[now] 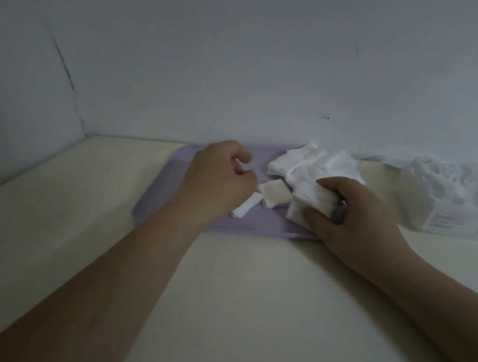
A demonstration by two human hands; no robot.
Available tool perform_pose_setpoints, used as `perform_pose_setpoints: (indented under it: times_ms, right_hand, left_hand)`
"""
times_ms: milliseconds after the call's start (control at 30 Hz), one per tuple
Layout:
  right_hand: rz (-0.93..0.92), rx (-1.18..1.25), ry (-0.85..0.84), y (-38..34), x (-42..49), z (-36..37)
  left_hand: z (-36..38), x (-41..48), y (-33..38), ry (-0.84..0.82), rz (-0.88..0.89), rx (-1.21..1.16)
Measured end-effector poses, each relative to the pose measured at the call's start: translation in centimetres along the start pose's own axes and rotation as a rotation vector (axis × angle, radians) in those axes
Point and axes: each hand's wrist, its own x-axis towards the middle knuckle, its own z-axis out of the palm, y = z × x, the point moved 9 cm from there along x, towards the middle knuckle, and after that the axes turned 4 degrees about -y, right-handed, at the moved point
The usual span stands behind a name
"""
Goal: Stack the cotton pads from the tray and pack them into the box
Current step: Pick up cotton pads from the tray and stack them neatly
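A cream worktop (248,302) is carrying a lilac tray (158,204) against the wall. Loose cotton pads (305,162) are lying heaped on the tray. The right hand (356,216) is gripping a stack of pads (311,198) in closed fingers; the left hand (219,180) is pinching one pad.

A cream counter (233,304) runs into a corner of pale grey walls (245,57). A dark crack (65,70) climbs the wall joint above the counter's far left corner. Small dark specks mark the right wall.
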Motion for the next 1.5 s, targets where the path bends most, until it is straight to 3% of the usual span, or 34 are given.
perform_pose_setpoints:
  times_ms: [100,167,367,500,600,667,733,1033,1333,1500]
  right_hand:
    - [0.031,0.017,-0.013,0.1,-0.2,0.3]
    - [0.054,0.026,-0.024,0.2,-0.2,0.3]
    - [0.068,0.044,-0.014,0.5,-0.3,0.4]
    - [0.074,0.07,0.005,0.8,-0.2,0.2]
    - [0.07,0.094,0.02,0.9,0.0,0.1]
    - [0.069,0.11,0.016,1.0,0.1,0.1]
    - [0.072,0.125,0.001,1.3,0.2,0.1]
    - [0.02,0.111,-0.045,1.2,0.3,0.3]
    - [0.115,0.387,-0.156,2.2,0.2,1.2]
    - [0.028,0.129,-0.103,0.8,-0.3,0.8]
  left_hand:
    - [0.4,-0.2,-1.8,-0.16,-0.034,0.361]
    - [1.3,-0.6,-2.8,-0.253,-0.092,0.427]
    - [2.1,-0.5,-3.3,-0.294,-0.126,0.183]
    - [1.9,-0.4,-2.7,-0.313,-0.137,-0.373]
    - [3.5,-1.1,-1.2,-0.496,-0.111,-0.612]
    - [4.8,-2.1,-0.1,-0.638,-0.086,-0.635]
    - [6.0,-3.2,0.7,-0.713,-0.013,-0.504]
    - [7.1,-3.2,1.1,-0.494,0.037,-0.457]
    - [6.9,-2.7,1.2,-0.371,0.076,-0.398]
    - [6.7,-2.5,1.7,-0.344,0.146,-0.353]
